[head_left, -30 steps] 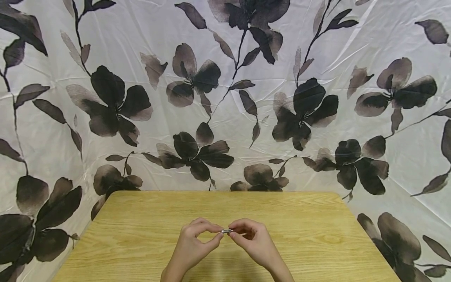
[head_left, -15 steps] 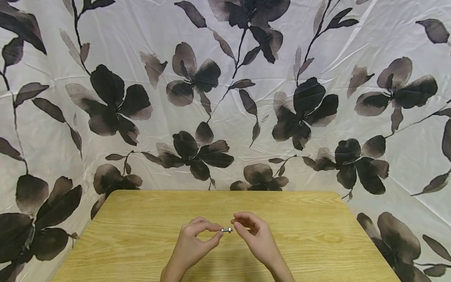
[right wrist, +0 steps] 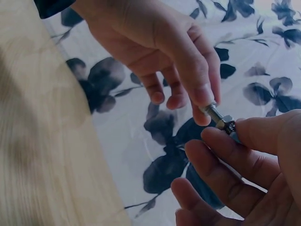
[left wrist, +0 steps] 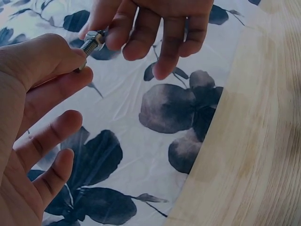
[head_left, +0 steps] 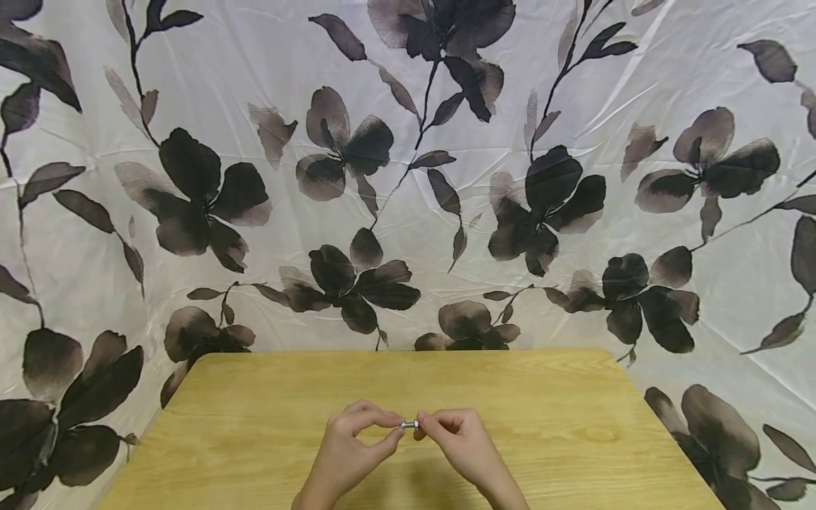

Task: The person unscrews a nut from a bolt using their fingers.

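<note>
A small silver bolt [head_left: 409,425] lies roughly level between the two hands, held up over the table. My left hand [head_left: 350,443] pinches one end of it between thumb and index finger, which hide that end. Threads show along the bolt's shank [right wrist: 215,112] in the right wrist view. Near the other end sits a hex nut [right wrist: 225,122], threaded on the bolt. The thumb and index finger of my right hand [head_left: 464,445] pinch at this nut from either side. In the left wrist view the other fingers of my right hand [left wrist: 160,28] hang loosely bent.
A light wood-grain table [head_left: 255,382] with rounded far corners extends below the hands. White cloth [head_left: 446,234] printed with dark flowers hangs behind it and along both sides.
The right hand's fingers drew back from the nut half a second ago, baring it, and are now on it again. The left hand keeps its pinch. The head view has shifted slightly.
</note>
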`<move>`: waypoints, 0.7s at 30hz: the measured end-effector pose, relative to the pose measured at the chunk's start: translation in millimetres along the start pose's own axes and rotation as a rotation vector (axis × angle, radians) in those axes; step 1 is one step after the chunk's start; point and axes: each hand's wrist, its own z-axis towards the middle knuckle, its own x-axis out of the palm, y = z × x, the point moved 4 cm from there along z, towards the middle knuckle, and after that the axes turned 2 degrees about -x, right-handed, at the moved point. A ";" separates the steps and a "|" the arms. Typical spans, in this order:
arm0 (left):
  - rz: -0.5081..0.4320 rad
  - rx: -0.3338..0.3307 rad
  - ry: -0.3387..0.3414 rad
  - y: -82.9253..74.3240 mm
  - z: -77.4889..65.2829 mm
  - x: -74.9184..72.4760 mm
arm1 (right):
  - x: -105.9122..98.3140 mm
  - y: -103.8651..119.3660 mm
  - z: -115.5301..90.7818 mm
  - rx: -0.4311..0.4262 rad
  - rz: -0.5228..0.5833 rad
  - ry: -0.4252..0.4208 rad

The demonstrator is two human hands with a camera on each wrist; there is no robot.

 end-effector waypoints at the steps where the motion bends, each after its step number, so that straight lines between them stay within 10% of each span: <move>1: 0.003 0.001 -0.003 -0.3 -1.0 0.0 | 0.5 -0.1 -0.5 -0.002 0.005 0.005; 21: 0.017 -0.027 0.001 -2.2 -2.9 -3.1 | 0.9 4.8 -3.9 -0.029 0.019 0.038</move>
